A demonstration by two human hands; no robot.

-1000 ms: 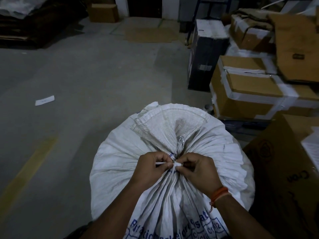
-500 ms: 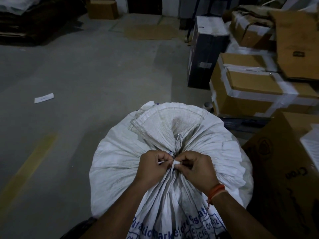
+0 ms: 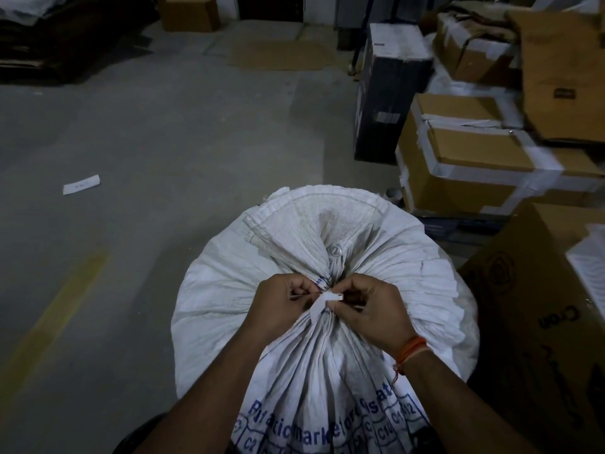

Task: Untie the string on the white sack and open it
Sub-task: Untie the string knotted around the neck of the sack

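White woven sack (image 3: 229, 299) sits on the concrete floor (image 3: 163, 132), neck still bunched. Both hands, left hand (image 3: 278, 308) and right hand (image 3: 373, 309), pinch the flat white string (image 3: 322, 298) at the knot. Taped cardboard boxes (image 3: 474, 158) stacked just right.

From where I'm watching, the white sack (image 3: 376, 257) looks like woven plastic cloth, matt and crinkly, with blue print. The string (image 3: 322, 298) is a flat, pale strip, maybe plastic. The floor (image 3: 163, 142) is dull grey concrete, and the boxes (image 3: 474, 165) are matt brown cardboard with shiny-ish tape.
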